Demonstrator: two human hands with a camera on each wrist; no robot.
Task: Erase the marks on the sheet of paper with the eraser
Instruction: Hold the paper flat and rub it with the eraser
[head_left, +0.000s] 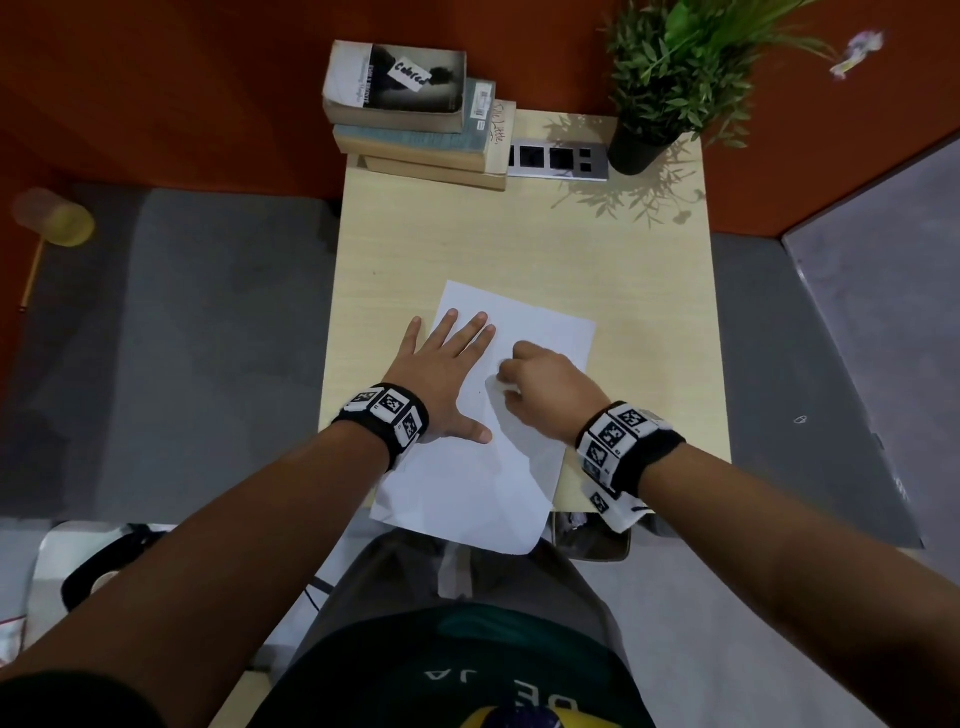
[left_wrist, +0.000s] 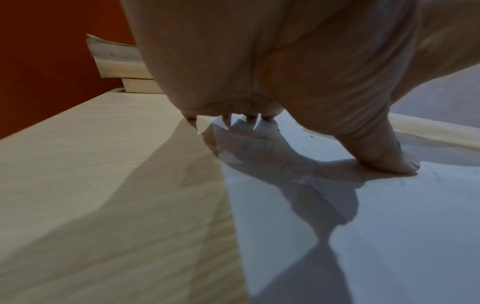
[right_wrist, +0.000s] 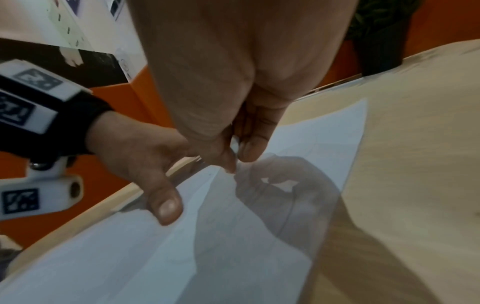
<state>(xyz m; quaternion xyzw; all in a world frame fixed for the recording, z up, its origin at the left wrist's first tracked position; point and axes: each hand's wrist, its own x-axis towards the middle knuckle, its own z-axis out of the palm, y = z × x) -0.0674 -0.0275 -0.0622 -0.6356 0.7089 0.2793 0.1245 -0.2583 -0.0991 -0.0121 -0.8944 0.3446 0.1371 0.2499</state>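
Observation:
A white sheet of paper (head_left: 519, 467) lies slanted on the pale wooden desk (head_left: 519, 244), its near end hanging over the front edge. My left hand (head_left: 447, 364) rests flat on the sheet's left side with fingers spread and the thumb (left_wrist: 384, 156) pressing down. Faint pencil marks (left_wrist: 265, 146) show under the palm's shadow. My right hand (head_left: 535, 384) is curled on the middle of the sheet. Its thumb and fingers pinch a small white eraser (right_wrist: 235, 145), mostly hidden, just above the paper (right_wrist: 233, 257).
A stack of books (head_left: 410, 114) sits at the desk's far left, a socket panel (head_left: 558, 161) beside it and a potted plant (head_left: 665, 93) at the far right. Bare desk lies between them and the sheet. A yellow cup (head_left: 54, 218) stands on the floor left.

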